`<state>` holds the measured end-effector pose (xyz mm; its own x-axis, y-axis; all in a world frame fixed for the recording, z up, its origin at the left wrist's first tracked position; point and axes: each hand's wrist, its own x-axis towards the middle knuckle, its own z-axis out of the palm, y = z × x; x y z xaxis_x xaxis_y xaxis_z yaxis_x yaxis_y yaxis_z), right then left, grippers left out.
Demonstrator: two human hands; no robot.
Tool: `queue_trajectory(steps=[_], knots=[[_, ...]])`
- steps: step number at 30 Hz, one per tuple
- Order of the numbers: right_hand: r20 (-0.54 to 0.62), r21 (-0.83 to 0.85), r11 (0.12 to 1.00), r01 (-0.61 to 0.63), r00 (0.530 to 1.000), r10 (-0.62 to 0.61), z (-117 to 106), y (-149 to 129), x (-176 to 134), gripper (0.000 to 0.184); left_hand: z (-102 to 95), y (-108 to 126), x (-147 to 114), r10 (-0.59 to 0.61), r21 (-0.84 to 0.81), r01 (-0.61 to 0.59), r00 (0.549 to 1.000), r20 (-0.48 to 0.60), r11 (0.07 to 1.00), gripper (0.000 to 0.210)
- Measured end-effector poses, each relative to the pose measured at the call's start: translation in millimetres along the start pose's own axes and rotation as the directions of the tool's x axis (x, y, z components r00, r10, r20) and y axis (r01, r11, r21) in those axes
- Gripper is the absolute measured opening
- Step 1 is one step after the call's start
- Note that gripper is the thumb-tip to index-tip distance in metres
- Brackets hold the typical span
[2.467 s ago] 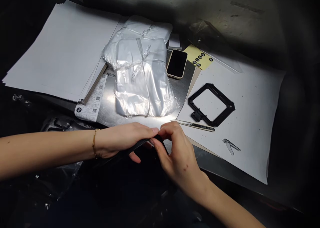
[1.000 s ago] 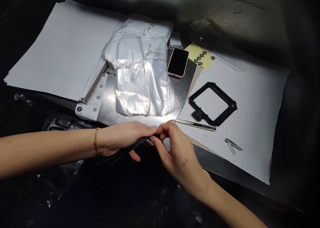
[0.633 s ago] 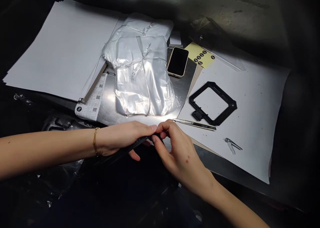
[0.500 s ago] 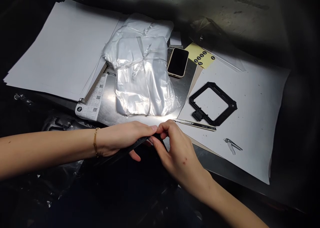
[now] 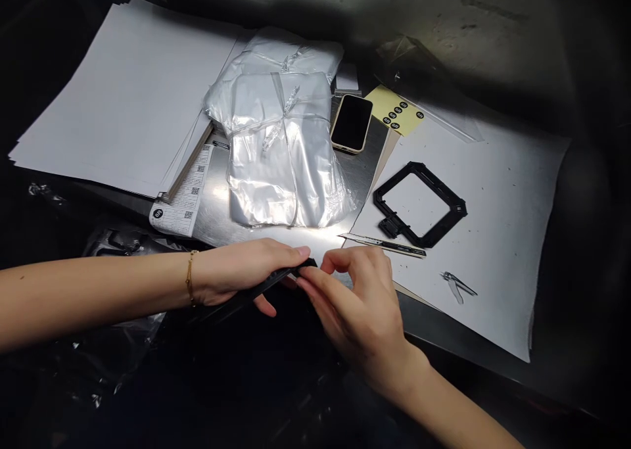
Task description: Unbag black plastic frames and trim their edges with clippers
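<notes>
Low in the middle, my left hand (image 5: pixel 251 268) is closed round a dark black plastic part (image 5: pixel 263 288), its thumb along the upper edge. The part slants down to the left and fades into shadow, so its full shape is hidden. At its right end my right hand (image 5: pixel 365 291) has its fingers bent and its thumb against the tip. A black plastic frame (image 5: pixel 446 225) with cut corners lies on white sheets to the right. Just beyond my right hand is a utility knife (image 5: pixel 389 245). Nail clippers (image 5: pixel 458 286) rest farther right.
Tied bundles of clear plastic bags (image 5: pixel 280 166) sit mid-table. A phone (image 5: pixel 351 123) lies by a yellow sticker sheet (image 5: pixel 394 110). White paper (image 5: pixel 133 94) is stacked left, above a label strip (image 5: pixel 180 202). More white sheets (image 5: pixel 503 238) cover the right side.
My right hand has shifted slightly right and down, and its index finger has come away from my left thumb. The part's tip now shows. My left hand stays put.
</notes>
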<state>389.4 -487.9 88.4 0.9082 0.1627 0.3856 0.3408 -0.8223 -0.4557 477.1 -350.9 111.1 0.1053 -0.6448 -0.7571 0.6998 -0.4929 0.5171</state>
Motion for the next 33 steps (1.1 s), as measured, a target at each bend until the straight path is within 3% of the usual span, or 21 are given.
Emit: queue_trajectory(steps=[3,15,20,22,26,29,30,33], knots=[[-0.034,-0.04,0.998,0.048,0.998,-0.049,5,-3,1,0.006,2.6,-1,1,0.006,-0.01,-0.006,1.0,-0.007,1.0,0.036],[-0.037,-0.028,0.999,0.034,0.999,-0.035,13,-4,-2,0.01,3.9,-2,0,0.052,0.004,-0.052,0.997,-0.061,0.999,0.033],[-0.053,0.003,1.0,-0.009,0.999,0.009,0,-5,-10,0.01,7.1,1,0,0.052,0.039,-0.052,0.999,-0.015,0.998,0.034],[-0.024,0.085,0.995,-0.056,0.998,0.059,-13,0,-18,0.011,7.3,2,-1,0.041,0.033,-0.039,0.998,-0.042,0.999,0.035],[0.159,0.181,0.976,-0.118,0.983,0.089,-32,23,-39,0.015,4.3,2,-4,0.002,0.001,-0.002,0.996,-0.085,1.0,0.035],[0.137,0.043,0.998,-0.037,0.99,0.03,-30,34,-57,0.013,-0.7,-1,0,-0.004,-0.003,0.004,0.997,-0.074,1.0,0.036],[0.136,0.009,1.0,0.011,0.991,-0.012,-27,34,-61,0.02,-3.1,-4,2,-0.002,0.0,0.002,0.998,-0.07,1.0,0.037],[0.236,0.032,0.971,0.237,0.942,-0.238,-14,30,-67,0.021,-12.4,-16,9,0.031,0.059,-0.026,0.996,-0.082,0.998,0.042]])
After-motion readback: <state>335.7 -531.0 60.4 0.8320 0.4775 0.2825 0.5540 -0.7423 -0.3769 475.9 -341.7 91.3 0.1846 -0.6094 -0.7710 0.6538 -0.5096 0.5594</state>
